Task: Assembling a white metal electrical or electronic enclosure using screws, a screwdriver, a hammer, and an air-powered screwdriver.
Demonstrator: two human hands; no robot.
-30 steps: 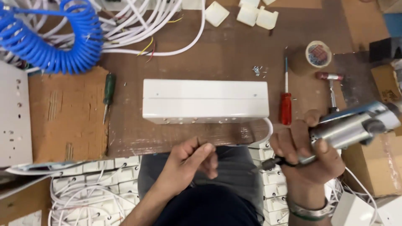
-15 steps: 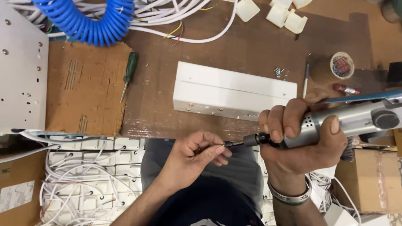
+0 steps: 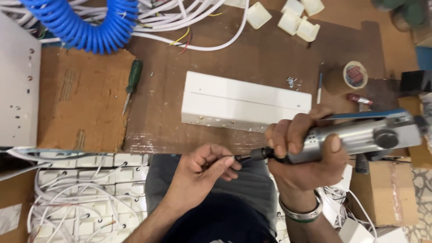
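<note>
The left hand [image 3: 200, 173] pinched something small at the dark tip [image 3: 252, 155] of a silver power driver [image 3: 355, 137], fingertips right against the bit; what it held I couldn't make out. The right hand [image 3: 299, 155] was clenched round the driver's barrel, above the lap and just off the bench [image 3: 252, 54] edge. If the tool spun then, I judged those fingers could be nicked, or the small piece flung into the cables [image 3: 67, 198] below. The white box [image 3: 243, 101] lay near, untouched, with loose screws [image 3: 293, 82] beyond it.
</note>
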